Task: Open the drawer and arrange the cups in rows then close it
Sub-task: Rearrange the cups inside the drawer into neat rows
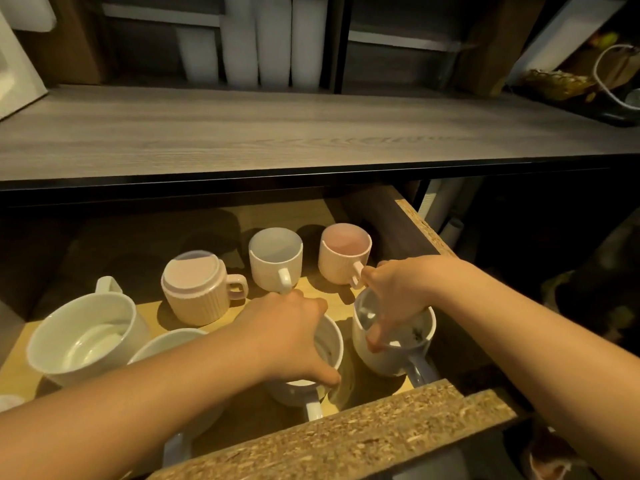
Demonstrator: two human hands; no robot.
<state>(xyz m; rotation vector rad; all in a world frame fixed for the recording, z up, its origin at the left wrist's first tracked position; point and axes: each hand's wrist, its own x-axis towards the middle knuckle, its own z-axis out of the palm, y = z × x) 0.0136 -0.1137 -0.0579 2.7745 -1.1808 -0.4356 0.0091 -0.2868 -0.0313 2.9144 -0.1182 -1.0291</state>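
Note:
The drawer (388, 431) stands pulled open below the counter, with several cups on its wooden floor. My left hand (287, 334) grips the rim of a white cup (304, 393) near the front, handle toward me. My right hand (398, 296) holds the rim of a white mug (384, 358) at the front right, fingers inside it. Behind them stand a ribbed pink cup (343, 258), a ribbed white cup (275, 258) and an upturned ribbed pink cup (197, 289). A large white mug (83, 337) sits at the left, and another white cup (166, 344) is partly hidden under my left forearm.
A grey wood-grain counter (277, 129) runs above the drawer, with white rolls (256, 39) on the shelf behind it. The drawer's right wall (422, 226) is close to the pink cup. A bag and clutter (588, 74) lie at the far right.

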